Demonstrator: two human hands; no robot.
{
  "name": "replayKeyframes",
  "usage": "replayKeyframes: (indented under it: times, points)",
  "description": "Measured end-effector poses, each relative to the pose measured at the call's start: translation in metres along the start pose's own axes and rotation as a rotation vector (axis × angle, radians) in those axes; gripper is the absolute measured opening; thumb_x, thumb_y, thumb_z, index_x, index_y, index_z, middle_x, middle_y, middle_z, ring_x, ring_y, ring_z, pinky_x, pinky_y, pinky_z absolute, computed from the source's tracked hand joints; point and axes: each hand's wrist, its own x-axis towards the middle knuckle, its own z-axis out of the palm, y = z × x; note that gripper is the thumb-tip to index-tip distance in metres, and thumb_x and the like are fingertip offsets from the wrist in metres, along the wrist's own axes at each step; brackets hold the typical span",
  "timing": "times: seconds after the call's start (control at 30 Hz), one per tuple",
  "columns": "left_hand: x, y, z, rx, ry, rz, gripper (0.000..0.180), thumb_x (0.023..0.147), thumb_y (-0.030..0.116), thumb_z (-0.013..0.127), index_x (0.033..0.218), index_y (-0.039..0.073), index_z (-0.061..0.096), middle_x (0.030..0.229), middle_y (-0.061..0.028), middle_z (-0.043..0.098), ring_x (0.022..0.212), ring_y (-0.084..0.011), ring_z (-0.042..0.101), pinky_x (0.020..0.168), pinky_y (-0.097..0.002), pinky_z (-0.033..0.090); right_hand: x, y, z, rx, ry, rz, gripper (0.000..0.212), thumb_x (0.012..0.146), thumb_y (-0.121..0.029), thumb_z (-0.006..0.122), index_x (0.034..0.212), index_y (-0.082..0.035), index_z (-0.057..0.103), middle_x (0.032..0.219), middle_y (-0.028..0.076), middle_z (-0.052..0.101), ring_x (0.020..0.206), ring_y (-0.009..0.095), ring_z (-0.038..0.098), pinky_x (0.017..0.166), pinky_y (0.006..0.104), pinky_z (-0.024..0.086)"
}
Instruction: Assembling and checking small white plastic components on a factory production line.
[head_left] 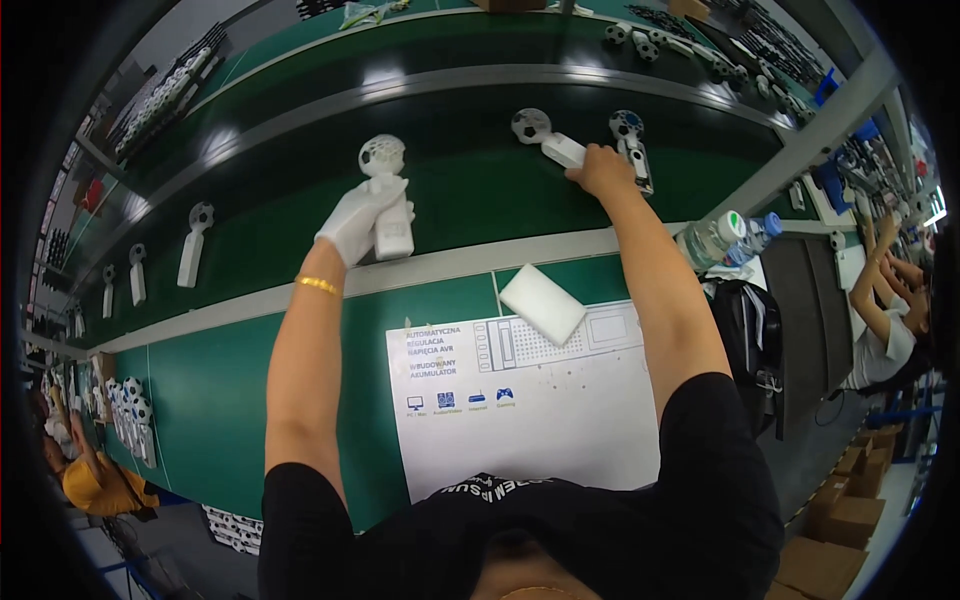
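Note:
My left hand (pixel 361 218), in a white glove, grips a white handheld fan (pixel 394 238) by its handle over the dark green conveyor belt (pixel 460 170). The fan's round grille has a football pattern and points away from me. Bare, my right hand (pixel 606 172) closes on the handle end of a second fan (pixel 563 150), which lies slanted on the belt. Just right of that hand is a third fan (pixel 638 160) with its handle open and inner parts showing; the hand partly covers it.
A white foam block (pixel 543 304) lies on a printed sheet (pixel 520 430) on the green table (pixel 220 390). Plastic bottles (pixel 712 240) stand at the right by a metal post. More fans (pixel 195 245) lie along the belt at left. Co-workers (pixel 885 310) sit at both sides.

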Motion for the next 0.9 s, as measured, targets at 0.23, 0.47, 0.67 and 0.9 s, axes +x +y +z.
replayKeyframes:
  times: [0.23,0.47,0.67,0.9]
  points:
    - [0.033,0.000,0.004,0.539,0.193,0.077,0.046,0.089,0.026,0.064,0.124,-0.002,0.052,0.115,-0.0122,0.062,0.101,-0.0197,0.062,0.088,-0.0309,0.050,0.004,-0.006,-0.031,0.206,-0.319,0.129,0.050,0.081,-0.041,0.069,0.109,0.000,0.064,0.095,0.015,0.069,0.094,0.024,0.066,0.077,0.0377,0.052]
    - [-0.042,-0.011,-0.008,0.505,0.264,0.361,0.056,0.091,0.026,0.062,0.136,-0.002,0.044,0.132,-0.0172,0.053,0.121,-0.0236,0.053,0.102,-0.0310,0.041,-0.084,-0.055,-0.047,1.333,-0.506,-0.070,0.042,0.088,-0.039,0.063,0.107,-0.002,0.066,0.083,0.005,0.068,0.056,0.006,0.048,0.050,0.0213,0.036]
    - [-0.159,-0.030,0.045,-0.250,-0.031,0.178,0.043,0.088,0.017,0.066,0.124,-0.002,0.052,0.120,-0.0137,0.059,0.111,-0.0188,0.058,0.093,-0.0297,0.047,-0.216,-0.111,-0.013,1.142,-0.342,-0.580,0.045,0.081,-0.038,0.071,0.105,0.000,0.066,0.083,0.009,0.067,0.070,0.014,0.059,0.062,0.0266,0.048]
    - [-0.203,-0.043,0.017,-0.041,0.270,0.146,0.030,0.082,0.012,0.067,0.107,0.002,0.054,0.097,-0.0075,0.063,0.089,-0.0171,0.064,0.076,-0.0308,0.052,-0.258,-0.133,-0.020,0.917,-0.511,-0.848,0.030,0.085,-0.022,0.067,0.107,-0.002,0.067,0.091,0.007,0.070,0.080,0.014,0.065,0.071,0.0289,0.052]
